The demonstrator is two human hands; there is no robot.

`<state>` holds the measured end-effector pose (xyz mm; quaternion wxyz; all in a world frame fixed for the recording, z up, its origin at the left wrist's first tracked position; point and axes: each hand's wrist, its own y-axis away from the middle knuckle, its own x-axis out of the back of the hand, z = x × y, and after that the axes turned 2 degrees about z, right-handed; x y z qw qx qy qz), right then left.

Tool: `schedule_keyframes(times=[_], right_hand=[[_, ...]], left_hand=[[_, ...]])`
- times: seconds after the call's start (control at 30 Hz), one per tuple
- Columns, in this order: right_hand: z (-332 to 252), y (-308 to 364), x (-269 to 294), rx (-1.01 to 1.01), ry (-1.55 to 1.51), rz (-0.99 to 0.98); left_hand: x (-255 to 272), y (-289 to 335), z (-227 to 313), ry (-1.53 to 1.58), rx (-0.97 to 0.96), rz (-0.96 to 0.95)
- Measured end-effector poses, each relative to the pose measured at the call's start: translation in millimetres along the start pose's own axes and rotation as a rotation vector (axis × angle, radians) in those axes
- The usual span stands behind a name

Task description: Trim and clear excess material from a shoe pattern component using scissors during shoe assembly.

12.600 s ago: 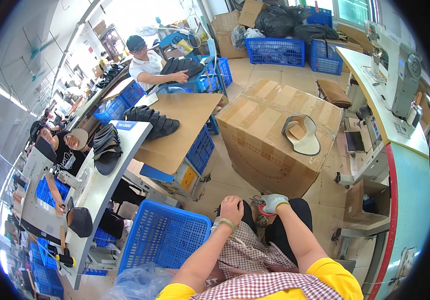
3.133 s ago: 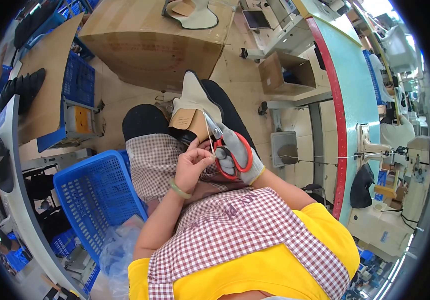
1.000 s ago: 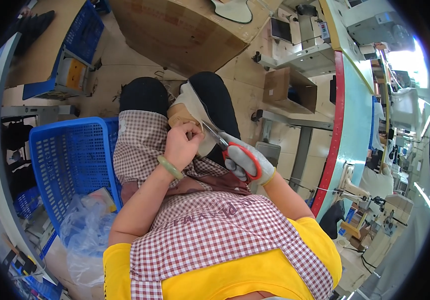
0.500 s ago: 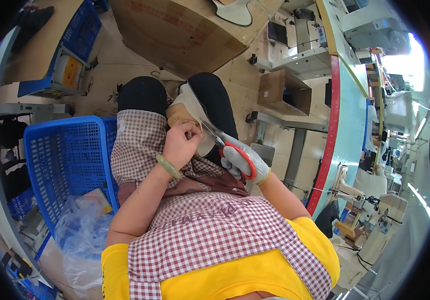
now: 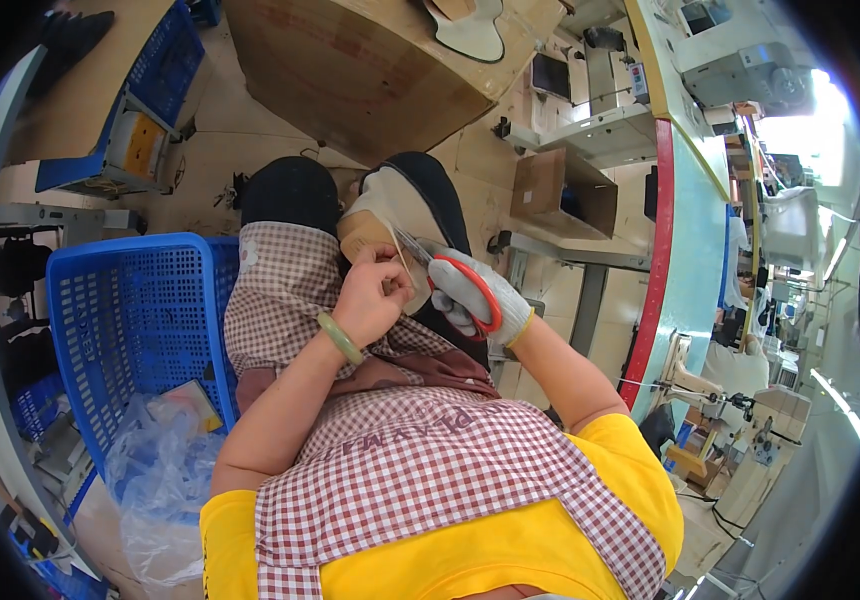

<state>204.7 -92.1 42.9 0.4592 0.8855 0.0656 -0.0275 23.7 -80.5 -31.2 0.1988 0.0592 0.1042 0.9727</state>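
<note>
A beige, insole-shaped piece (image 5: 376,205) of thin sheet material lies over my right thigh, with a tan patch at its left part. My left hand (image 5: 376,293), bare with a green bangle at the wrist, is closed in a pinch on the piece's near edge. In my right hand (image 5: 474,297), gloved in grey, is a pair of red-handled scissors (image 5: 491,300). The scissor blades point up and left, right at the piece's edge. Whether they are cutting into it cannot be made out.
A blue plastic basket (image 5: 135,252) with clear plastic bags (image 5: 155,480) stands at my left. Ahead is a large cardboard box (image 5: 350,75) with a pale insole-shaped piece (image 5: 472,38) on top. A smaller open box (image 5: 540,193) and a red-edged green table (image 5: 678,270) are to the right.
The scissors and my right hand have shifted up and slightly left along the piece. My left hand has moved slightly right. More of the piece's face shows.
</note>
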Motion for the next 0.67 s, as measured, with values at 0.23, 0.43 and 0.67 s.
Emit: schedule_keyframes(times=[0.23, 0.43, 0.67], right_hand=[[-8.9, -26.3, 1.2, 0.029, 0.028, -0.019], [6.7, -12.2, -6.0, 0.026, -0.115, 0.045], [61.9, 17.3, -0.9, 0.101, -0.99, -0.41]], left_hand=[[0.4, 4.3, -4.4, -0.027, -0.094, -0.064], [-9.9, 16.1, 6.8, -0.08, -0.43, 0.101], [-8.3, 25.6, 2.4, -0.034, -0.393, 0.023]])
